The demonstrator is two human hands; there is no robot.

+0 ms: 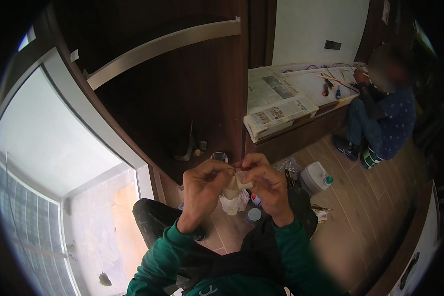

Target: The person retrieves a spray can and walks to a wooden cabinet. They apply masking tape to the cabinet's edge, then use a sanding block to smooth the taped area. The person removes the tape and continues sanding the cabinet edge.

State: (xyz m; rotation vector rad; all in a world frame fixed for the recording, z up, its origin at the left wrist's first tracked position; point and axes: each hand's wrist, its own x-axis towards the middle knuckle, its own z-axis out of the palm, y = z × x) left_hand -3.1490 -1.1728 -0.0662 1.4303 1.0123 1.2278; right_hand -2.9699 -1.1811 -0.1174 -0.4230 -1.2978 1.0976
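Observation:
My left hand (202,193) and my right hand (268,186) meet in front of me, over my bent knees. Between their pinched fingertips is a small pale beige piece (236,183), folded or bent, that looks like paper or cloth; its exact kind cannot be made out. Both hands are closed on it, thumbs against its upper edge. Just below and behind it shows a crumpled whitish cloth or paper (234,203) near the floor. A small round container with a grey-blue top (254,215) stands close by, below my right hand.
On my right are a white jug with a green cap (315,178) and a newspaper-covered ledge (281,103) bearing tools and wires. Another person (397,118) sits beside that ledge. Ahead opens a dark wooden cabinet (182,98); a white-framed window (91,108) lies left.

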